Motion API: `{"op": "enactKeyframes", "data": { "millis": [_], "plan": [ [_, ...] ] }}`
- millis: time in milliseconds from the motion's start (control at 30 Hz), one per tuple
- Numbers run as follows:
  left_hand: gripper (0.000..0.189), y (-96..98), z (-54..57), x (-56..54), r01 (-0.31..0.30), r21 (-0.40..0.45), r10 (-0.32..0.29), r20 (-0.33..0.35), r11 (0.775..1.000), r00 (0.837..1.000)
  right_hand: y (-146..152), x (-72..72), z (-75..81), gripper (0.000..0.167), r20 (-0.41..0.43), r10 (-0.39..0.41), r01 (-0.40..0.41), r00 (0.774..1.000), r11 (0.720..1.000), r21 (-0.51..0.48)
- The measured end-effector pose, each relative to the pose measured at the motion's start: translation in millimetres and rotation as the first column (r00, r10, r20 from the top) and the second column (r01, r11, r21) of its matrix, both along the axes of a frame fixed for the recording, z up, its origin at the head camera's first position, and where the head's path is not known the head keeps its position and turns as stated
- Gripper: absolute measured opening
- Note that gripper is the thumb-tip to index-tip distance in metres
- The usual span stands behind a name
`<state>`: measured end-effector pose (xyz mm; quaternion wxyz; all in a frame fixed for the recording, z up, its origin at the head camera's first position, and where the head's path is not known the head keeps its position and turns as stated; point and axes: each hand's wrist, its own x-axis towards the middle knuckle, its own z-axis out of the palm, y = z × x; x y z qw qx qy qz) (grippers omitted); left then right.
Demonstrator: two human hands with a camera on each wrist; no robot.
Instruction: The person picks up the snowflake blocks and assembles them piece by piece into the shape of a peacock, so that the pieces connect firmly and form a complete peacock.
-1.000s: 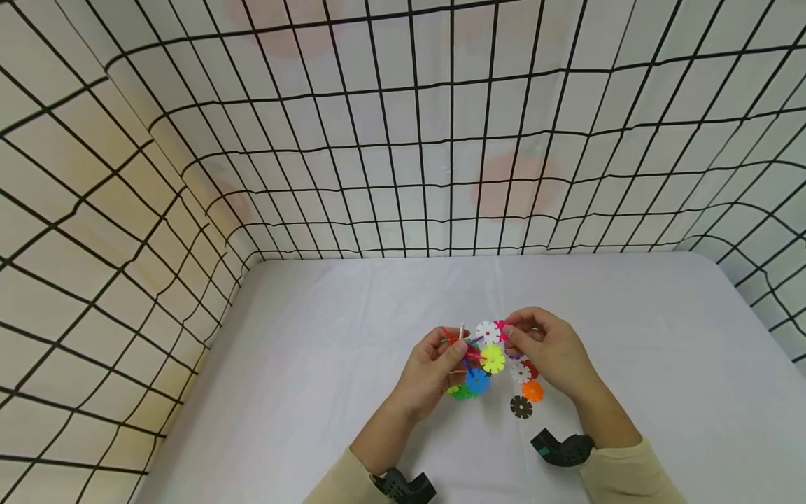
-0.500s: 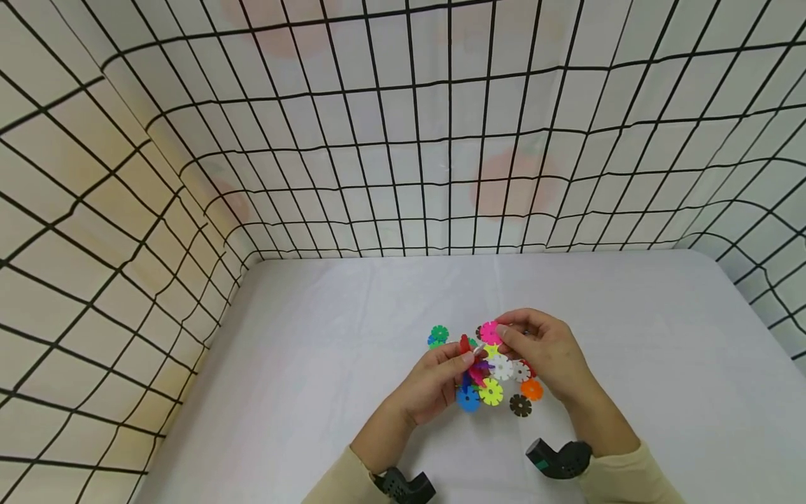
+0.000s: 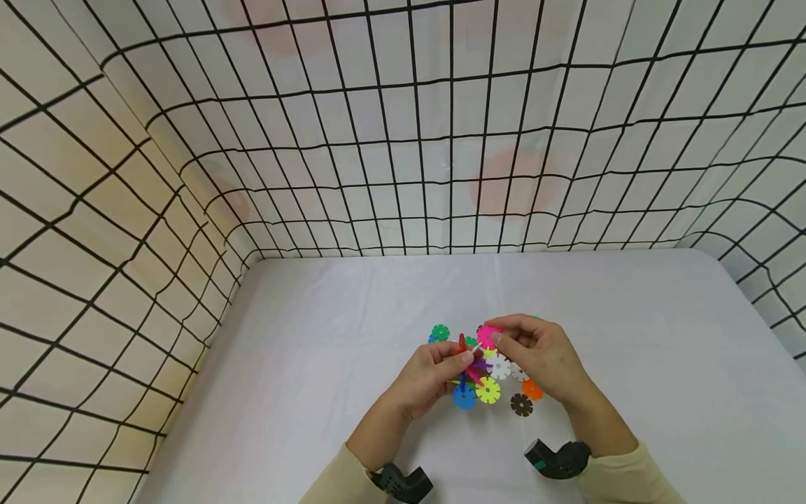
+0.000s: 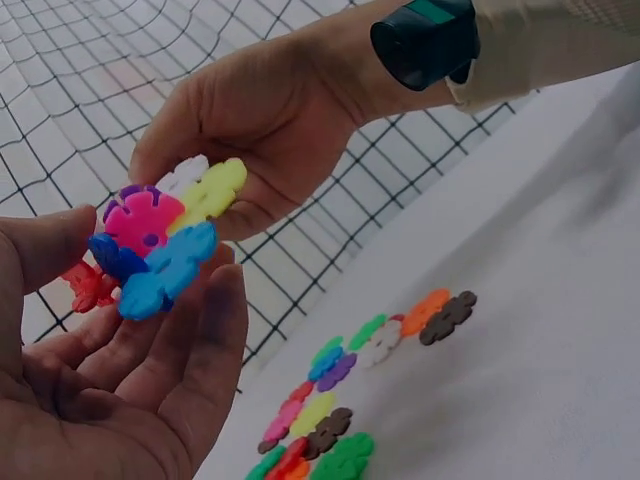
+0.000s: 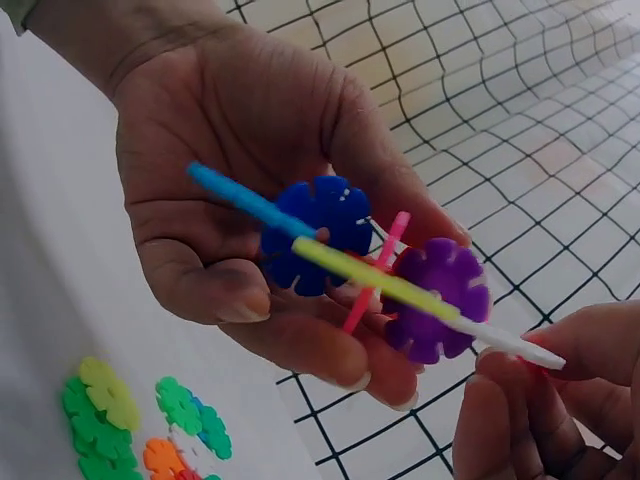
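My left hand (image 3: 425, 378) grips a cluster of joined, notched snowflake discs between thumb and fingers. In the left wrist view the cluster shows a light blue disc (image 4: 170, 272), a pink disc (image 4: 143, 220), a yellow disc (image 4: 215, 190) and a dark red one (image 4: 90, 287). Seen edge-on in the right wrist view, a white disc (image 5: 510, 345) sticks out of it beside a purple disc (image 5: 440, 300). My right hand (image 3: 544, 353) pinches a loose bright pink disc (image 3: 486, 337) at the cluster's white edge. Whether the two discs are slotted together is hidden by the fingers.
Loose discs lie on the white tabletop (image 3: 315, 336) under and around the hands, among them an orange disc (image 3: 532, 390), a dark brown disc (image 3: 521, 404) and a green disc (image 3: 440, 332). A black-grid backdrop (image 3: 403, 161) surrounds the table's back and sides.
My left hand has turned the cluster, bringing its yellow and blue discs lower and uncovering green discs behind. My right hand has moved slightly left with the pink disc, up to the white one.
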<state>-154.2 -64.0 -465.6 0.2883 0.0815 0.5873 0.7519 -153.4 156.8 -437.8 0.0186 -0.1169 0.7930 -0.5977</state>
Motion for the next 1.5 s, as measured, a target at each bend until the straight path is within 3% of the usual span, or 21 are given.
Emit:
{"op": "enactKeyframes", "data": {
  "millis": [100,267,833,1000,1200,1333,1500],
  "plan": [
    [0.046,0.1,0.3,-0.6,-0.004,-0.009,0.004,-0.010,1.000,1.000,0,0.8,0.2,0.022,0.012,0.017,-0.017,1.000,1.000,0.004],
    [0.038,-1.4,1.6,-1.3,-0.048,-0.102,0.040,-0.076,0.994,0.996,0,0.3,-1.5,0.021,0.035,0.034,-0.034,0.999,0.999,-0.012],
    [0.031,-7.9,6.0,-0.7,-0.036,-0.177,0.000,-0.201,0.984,0.980,1,-3.7,-7.8,0.017,-0.016,0.141,-0.141,0.990,0.988,-0.055],
    [0.032,-1.9,6.3,0.8,-0.074,-0.169,0.036,-0.222,0.983,0.974,-1,-1.7,-6.4,0.019,-0.031,0.092,-0.093,0.995,0.995,-0.024],
    [0.056,5.7,8.0,5.8,-0.168,-0.204,0.111,-0.266,0.964,0.958,-2,-1.3,-4.1,0.021,0.009,0.011,-0.011,1.000,1.000,0.022],
    [0.041,7.0,7.7,8.2,-0.185,-0.256,0.099,-0.314,0.949,0.944,-2,-1.7,-4.7,0.023,0.044,0.008,-0.009,0.999,1.000,0.020],
    [0.040,5.9,4.1,6.3,-0.183,-0.272,0.093,-0.314,0.945,0.945,6,-5.4,-4.3,0.032,0.121,0.023,-0.029,0.992,0.998,0.049]
  ]
}}
